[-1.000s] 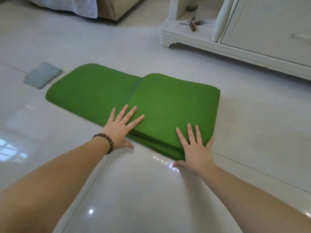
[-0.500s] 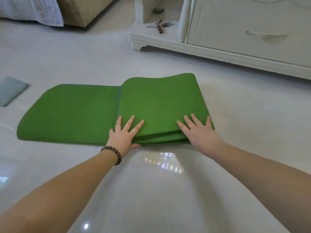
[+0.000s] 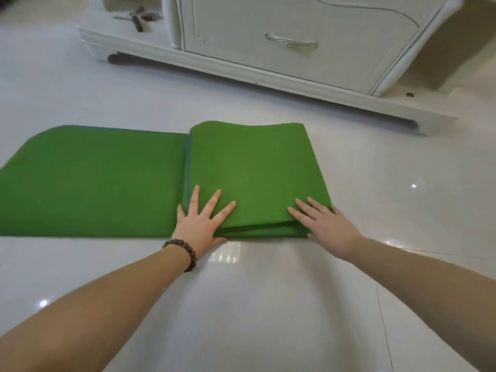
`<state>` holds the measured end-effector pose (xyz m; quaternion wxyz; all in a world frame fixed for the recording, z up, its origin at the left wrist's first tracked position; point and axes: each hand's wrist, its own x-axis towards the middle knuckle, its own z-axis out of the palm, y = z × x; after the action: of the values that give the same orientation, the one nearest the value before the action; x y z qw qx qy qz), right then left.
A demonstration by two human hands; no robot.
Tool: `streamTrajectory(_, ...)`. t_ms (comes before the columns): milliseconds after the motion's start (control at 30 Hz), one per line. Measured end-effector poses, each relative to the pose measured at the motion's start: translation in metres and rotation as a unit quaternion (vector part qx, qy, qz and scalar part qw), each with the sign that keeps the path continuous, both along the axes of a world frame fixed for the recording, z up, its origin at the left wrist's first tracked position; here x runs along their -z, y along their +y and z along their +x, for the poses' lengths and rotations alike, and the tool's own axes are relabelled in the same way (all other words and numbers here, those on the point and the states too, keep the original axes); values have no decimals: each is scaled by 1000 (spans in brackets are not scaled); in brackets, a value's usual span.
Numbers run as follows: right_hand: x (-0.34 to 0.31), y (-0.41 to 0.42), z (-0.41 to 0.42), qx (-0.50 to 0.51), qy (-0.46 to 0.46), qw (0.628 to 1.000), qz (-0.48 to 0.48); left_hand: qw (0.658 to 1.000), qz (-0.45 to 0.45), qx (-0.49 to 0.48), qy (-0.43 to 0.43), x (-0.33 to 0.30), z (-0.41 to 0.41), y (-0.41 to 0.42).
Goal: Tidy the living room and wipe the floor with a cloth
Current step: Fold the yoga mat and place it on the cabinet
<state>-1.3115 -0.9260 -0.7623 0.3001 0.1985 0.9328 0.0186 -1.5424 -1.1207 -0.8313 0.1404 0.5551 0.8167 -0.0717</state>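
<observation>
Glossy white floor tiles filled most of the view, throwing back small spots of light, and a white cabinet with a curved metal drawer handle stood along the far side on a low plinth. Some small dark object (too blurred to name) lay on the cabinet's open shelf at the far left. On the floor in front of the cabinet lay a green mat, partly folded: its right portion was stacked in several layers, with the top layer's far edge bowed upward, while the left portion lay flat in a single spread reaching the frame's left edge. The left hand, a dark beaded bracelet on its wrist, pressed flat on the near left corner of the folded stack with fingers straight and spread. The right hand rested flat on the near right corner, fingers straight, gripping nothing
</observation>
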Motion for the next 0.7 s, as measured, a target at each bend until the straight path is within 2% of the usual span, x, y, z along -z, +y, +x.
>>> streamTrajectory(67,18,7,8,71,116,987,-91,1000,-8,13,13,4,-3,1)
streamTrajectory(133,27,20,14,222,288,923,-125,1000,-6,13,13,5,-5,-1)
streamTrajectory(167,28,30,17,312,334,881,-122,1000,2,9,15,5,-4,-1)
streamTrajectory(267,25,53,18,494,339,780,-183,1000,19,2,15,8,-1,-1)
streamTrajectory(333,22,57,12,521,344,745,-235,999,43,-4,14,8,1,-1)
streamTrajectory(500,14,52,16,550,351,704,-280,998,57,-23,20,4,-6,-4)
streamTrajectory(567,27,44,26,548,335,719,-264,997,64,-25,17,4,-9,-5)
streamTrajectory(700,50,29,24,515,275,787,-201,998,63,-17,25,4,-12,-5)
